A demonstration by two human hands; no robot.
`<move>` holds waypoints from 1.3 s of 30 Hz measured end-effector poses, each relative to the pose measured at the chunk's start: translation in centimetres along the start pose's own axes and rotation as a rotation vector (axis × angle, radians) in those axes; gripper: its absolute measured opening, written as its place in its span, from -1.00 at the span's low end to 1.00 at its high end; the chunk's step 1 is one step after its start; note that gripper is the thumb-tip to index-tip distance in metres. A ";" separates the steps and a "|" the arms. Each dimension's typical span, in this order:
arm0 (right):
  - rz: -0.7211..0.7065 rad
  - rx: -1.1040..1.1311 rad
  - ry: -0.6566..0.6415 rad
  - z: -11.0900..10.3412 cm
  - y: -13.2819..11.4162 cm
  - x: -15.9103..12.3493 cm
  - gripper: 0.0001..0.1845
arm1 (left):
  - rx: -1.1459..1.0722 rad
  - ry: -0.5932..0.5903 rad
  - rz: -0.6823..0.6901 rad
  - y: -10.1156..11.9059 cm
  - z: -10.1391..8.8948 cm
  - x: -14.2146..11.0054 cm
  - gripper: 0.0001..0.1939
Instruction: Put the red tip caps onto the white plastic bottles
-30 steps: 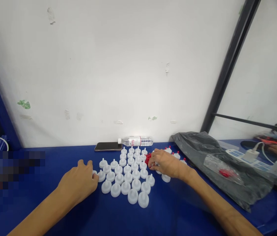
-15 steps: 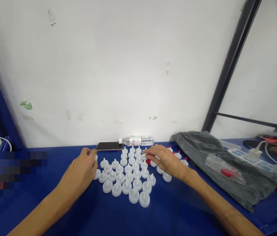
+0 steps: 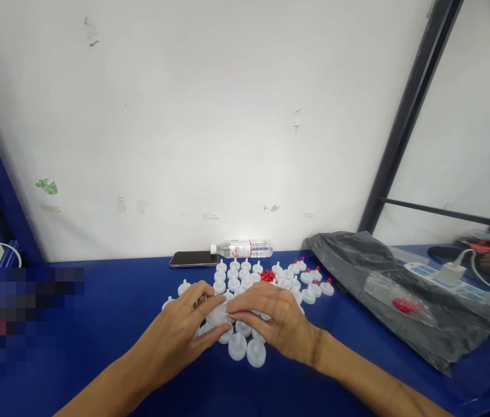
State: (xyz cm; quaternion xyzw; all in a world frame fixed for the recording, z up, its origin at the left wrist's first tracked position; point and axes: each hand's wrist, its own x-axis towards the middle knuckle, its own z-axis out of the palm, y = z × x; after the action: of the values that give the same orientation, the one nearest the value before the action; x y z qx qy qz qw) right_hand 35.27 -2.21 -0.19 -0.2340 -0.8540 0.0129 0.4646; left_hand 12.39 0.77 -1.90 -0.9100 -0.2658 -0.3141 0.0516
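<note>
Left hand (image 3: 179, 324): thumb and fingers are curled around one white cap (image 3: 216, 315), gripping it by its sides.
Right hand (image 3: 277, 318): the fingertips are bunched close together, right by the tip of that white cap. They hide what is between them, so I cannot tell if they pinch something small.
Held cap: it is between the two hands, over the middle of the white group.
White group: lots of plain white caps (image 3: 256, 352) stand on the blue table (image 3: 110, 292), spouts up. The hands cover some.
Red bits: a little heap of red tips (image 3: 267, 276) sits among the white caps, behind the right hand.
Red-topped ones: some white caps with red tips on (image 3: 326, 286) stand at the right side of the group.
At the back: a dark phone (image 3: 193, 259) lies flat near the wall, and a clear bottle (image 3: 245, 249) lies on its side by it.
On the right: a grey bag (image 3: 340, 249) has a small clear bag (image 3: 381, 289) on top, with red bits inside.
</note>
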 end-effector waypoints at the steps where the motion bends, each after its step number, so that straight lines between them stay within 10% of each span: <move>1: -0.005 0.000 0.001 0.1 0.0 -0.1 -0.88 | -0.021 -0.017 -0.018 0.1 0.1 0.0 -0.73; 17: 0.047 -0.001 0.048 0.2 0.1 -0.2 -0.89 | -0.168 -0.035 -0.202 0.6 0.2 0.2 -0.66; 28: 0.012 -0.006 0.061 0.2 0.0 -0.1 -0.90 | -0.966 -0.076 -0.645 1.5 0.4 0.9 -0.53; 39: -0.073 -0.103 0.022 0.6 0.0 -0.7 -0.86 | -1.223 -0.137 -0.629 2.3 -0.5 0.8 -0.41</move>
State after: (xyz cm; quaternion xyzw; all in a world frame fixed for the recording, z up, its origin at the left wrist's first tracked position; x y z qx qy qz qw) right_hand 35.10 -2.34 -1.08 -0.2264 -0.8562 -0.0505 0.4616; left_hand 13.83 -0.99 -0.88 -0.6732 -0.2949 -0.3493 -0.5813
